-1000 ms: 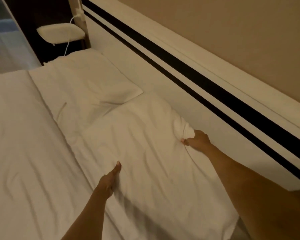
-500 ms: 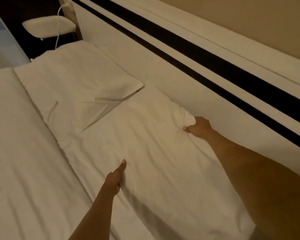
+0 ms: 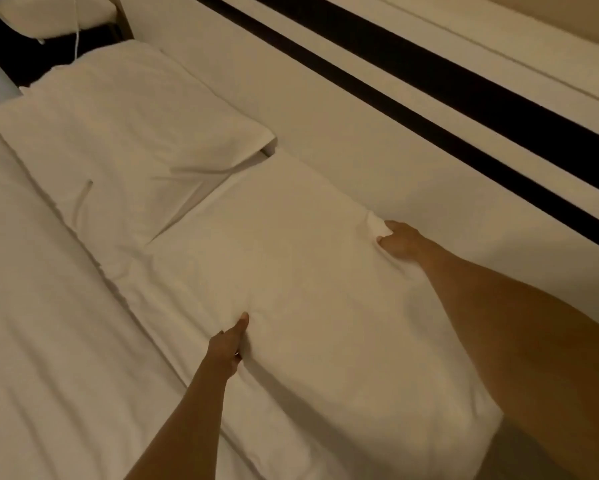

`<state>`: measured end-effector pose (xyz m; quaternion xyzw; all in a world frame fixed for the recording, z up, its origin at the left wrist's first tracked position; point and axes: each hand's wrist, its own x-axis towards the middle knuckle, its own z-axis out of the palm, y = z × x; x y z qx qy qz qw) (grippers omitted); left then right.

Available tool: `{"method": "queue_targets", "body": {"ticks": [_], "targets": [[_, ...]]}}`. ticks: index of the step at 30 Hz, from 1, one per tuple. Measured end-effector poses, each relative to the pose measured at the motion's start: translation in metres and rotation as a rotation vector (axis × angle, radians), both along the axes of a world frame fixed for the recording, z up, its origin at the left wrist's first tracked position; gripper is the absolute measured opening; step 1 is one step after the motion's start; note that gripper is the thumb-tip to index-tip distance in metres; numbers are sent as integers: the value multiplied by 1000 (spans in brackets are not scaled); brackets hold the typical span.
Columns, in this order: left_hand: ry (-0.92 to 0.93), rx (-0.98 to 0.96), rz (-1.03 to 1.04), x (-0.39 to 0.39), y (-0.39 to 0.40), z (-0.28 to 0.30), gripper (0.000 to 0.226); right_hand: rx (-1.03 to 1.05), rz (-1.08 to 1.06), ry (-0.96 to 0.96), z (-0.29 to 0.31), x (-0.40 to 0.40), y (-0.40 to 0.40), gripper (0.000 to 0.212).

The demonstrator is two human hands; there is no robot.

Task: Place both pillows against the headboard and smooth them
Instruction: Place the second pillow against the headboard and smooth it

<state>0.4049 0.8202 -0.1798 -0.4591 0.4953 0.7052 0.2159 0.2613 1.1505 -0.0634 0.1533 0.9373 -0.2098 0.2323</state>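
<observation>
Two white pillows lie side by side along the white headboard (image 3: 343,109) with its black stripes. The far pillow (image 3: 124,133) rests flat at the upper left, creased near its right corner. The near pillow (image 3: 291,271) fills the middle. My right hand (image 3: 400,240) pinches a bunched fold of the near pillow's case at its headboard edge. My left hand (image 3: 227,348) grips the pillow's opposite edge, thumb on top and fingers tucked under the fabric.
A white sheet (image 3: 38,341) covers the mattress to the left. A pale bedside shelf (image 3: 52,13) with a white cable (image 3: 77,39) hanging from it sits beyond the far pillow in a dark gap.
Both hands have kept their hold while the near pillow shifted up toward the headboard and the far pillow. My view has moved closer and lower.
</observation>
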Motion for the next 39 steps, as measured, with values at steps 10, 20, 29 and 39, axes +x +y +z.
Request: {"method": "queue_targets", "body": {"ticks": [10, 20, 29, 39], "targets": [[279, -810, -472, -38, 7, 57, 73, 106, -56, 294, -16, 53, -26, 57], [850, -1145, -1207, -146, 72, 54, 65, 129, -188, 494, -62, 88, -61, 56], [976, -1161, -1514, -196, 138, 21, 55, 252, -270, 478, -113, 71, -54, 57], [788, -1358, -1470, -239, 76, 15, 58, 393, -365, 365, -120, 112, -9, 58]]}}
